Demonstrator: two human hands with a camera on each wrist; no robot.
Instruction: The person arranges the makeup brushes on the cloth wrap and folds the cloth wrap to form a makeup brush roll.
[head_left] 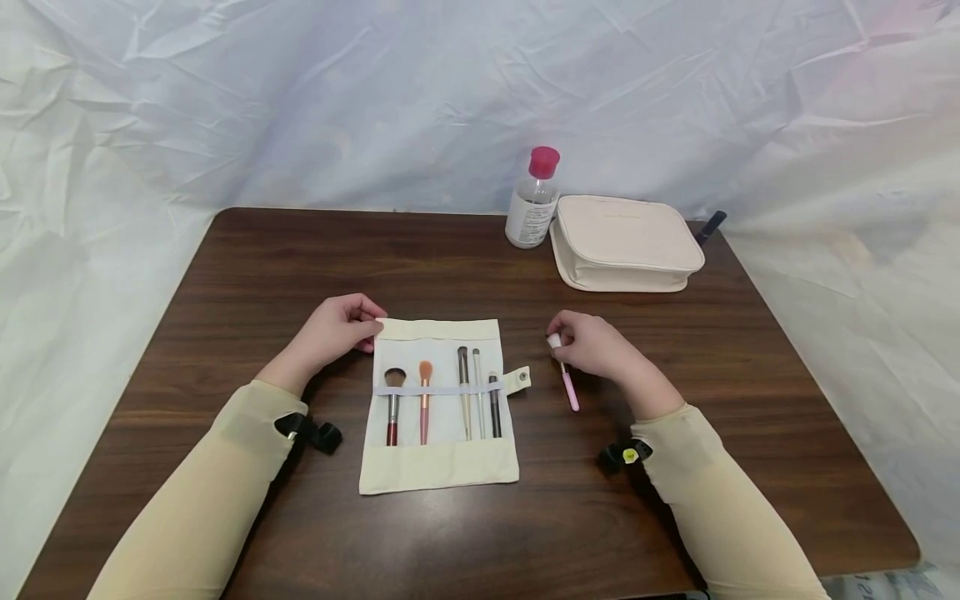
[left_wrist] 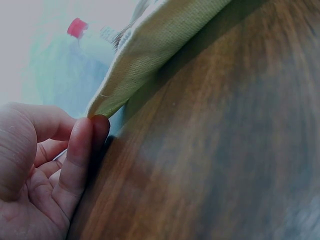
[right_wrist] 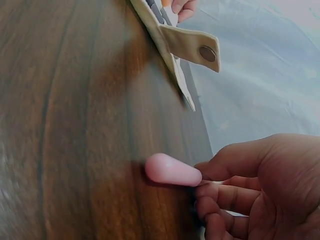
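Note:
A cream fabric brush roll lies unfolded on the table, with several makeup brushes held under its elastic strap. My left hand pinches the roll's upper left corner between thumb and fingers; the left wrist view shows that edge lifted. To the right of the roll, my right hand pinches a slim pink-handled makeup brush near its white end. The pink handle points toward the camera in the right wrist view. Between the roll and this hand, the snap tab sticks out.
At the back stand a clear bottle with a red cap and a cream zip pouch. A black stick-like item lies by the pouch's right side. White sheeting hangs around the dark wooden table.

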